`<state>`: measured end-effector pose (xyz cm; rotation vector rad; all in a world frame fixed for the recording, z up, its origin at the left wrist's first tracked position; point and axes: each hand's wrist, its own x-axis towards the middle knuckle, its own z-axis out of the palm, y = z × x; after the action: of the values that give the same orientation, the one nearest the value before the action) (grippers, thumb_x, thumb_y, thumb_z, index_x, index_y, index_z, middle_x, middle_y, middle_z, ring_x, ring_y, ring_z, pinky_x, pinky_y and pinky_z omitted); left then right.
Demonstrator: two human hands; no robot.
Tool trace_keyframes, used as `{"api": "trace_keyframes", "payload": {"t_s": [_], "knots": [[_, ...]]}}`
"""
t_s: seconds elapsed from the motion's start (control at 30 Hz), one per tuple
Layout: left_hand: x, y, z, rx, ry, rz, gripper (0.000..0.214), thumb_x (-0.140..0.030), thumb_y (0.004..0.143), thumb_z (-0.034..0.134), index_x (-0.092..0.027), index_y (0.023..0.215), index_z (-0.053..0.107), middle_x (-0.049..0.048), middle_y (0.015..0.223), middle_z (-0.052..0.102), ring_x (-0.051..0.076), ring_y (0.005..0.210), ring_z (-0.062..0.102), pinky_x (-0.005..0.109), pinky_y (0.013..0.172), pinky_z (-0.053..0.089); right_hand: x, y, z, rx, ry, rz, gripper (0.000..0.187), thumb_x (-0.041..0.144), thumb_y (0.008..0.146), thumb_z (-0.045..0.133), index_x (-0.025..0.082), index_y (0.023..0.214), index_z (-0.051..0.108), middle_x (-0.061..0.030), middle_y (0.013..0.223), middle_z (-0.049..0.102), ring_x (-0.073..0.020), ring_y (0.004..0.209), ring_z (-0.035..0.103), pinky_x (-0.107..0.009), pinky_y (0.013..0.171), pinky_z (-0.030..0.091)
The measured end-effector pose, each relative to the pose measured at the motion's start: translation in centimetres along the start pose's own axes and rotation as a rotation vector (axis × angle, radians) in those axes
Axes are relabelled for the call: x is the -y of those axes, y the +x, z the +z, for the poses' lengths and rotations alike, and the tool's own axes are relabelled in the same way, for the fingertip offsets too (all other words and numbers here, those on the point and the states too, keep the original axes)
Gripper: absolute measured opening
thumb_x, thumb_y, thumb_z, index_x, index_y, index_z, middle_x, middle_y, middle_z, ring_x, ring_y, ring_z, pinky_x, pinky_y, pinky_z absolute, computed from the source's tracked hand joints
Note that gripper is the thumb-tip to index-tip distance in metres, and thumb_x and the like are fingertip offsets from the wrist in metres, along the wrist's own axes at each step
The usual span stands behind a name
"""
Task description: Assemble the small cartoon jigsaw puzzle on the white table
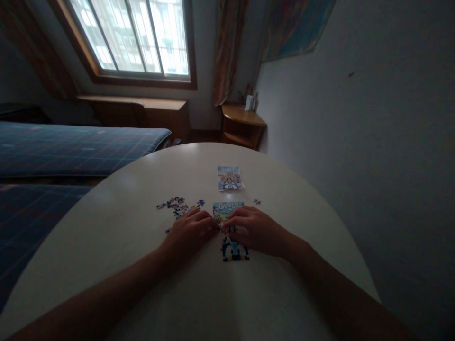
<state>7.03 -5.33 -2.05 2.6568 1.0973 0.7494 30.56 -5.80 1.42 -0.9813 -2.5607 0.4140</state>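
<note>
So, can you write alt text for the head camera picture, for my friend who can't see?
A person's left hand and right hand are at a partly built jigsaw puzzle on a pale, rounded table. Loose pieces lie mostly to its left, and a colourful picture sheet lies beyond it. A bright window is behind.

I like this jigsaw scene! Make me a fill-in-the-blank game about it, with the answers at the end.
1. More loose pieces lie left of the puzzle than to its ____.
2. The left hand and the right hand make ____ hands at the puzzle.
3. The checked bed is mostly the colour ____.
4. Daylight comes in through the ____.

Missing words: right; two; blue; window.
</note>
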Motion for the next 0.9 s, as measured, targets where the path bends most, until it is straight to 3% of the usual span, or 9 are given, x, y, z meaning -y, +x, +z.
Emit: {"api": "trace_keyframes", "payload": {"t_s": [0.5,0.9], "knots": [[-0.37,0.11,-0.01,0.023,0.11,0.032,0.011,-0.026,0.094,0.063,-0.024,0.093,0.074,0.0036,0.088,0.07,0.019,0.082,0.06,0.032,0.075,0.051,-0.21,0.19,0.12,0.025,-0.031,-0.029,0.014,0.025,0.091,0.065,0.022,0.102,0.074,-0.0054,0.097,0.07,-0.0181,0.091,0.063,-0.033,0.087,0.049],[-0.32,-0.14,-0.39,-0.022,0.231,0.22,0.015,-0.021,0.097,0.054,-0.023,0.097,0.069,0.0035,0.09,0.067,0.018,0.08,0.059,0.031,0.071,0.052,-0.26,0.17,0.25,0.018,-0.045,-0.033,0.013,0.023,0.091,0.064,0.021,0.1,0.073,-0.0054,0.096,0.07,-0.0176,0.09,0.062,-0.031,0.084,0.049]]}}
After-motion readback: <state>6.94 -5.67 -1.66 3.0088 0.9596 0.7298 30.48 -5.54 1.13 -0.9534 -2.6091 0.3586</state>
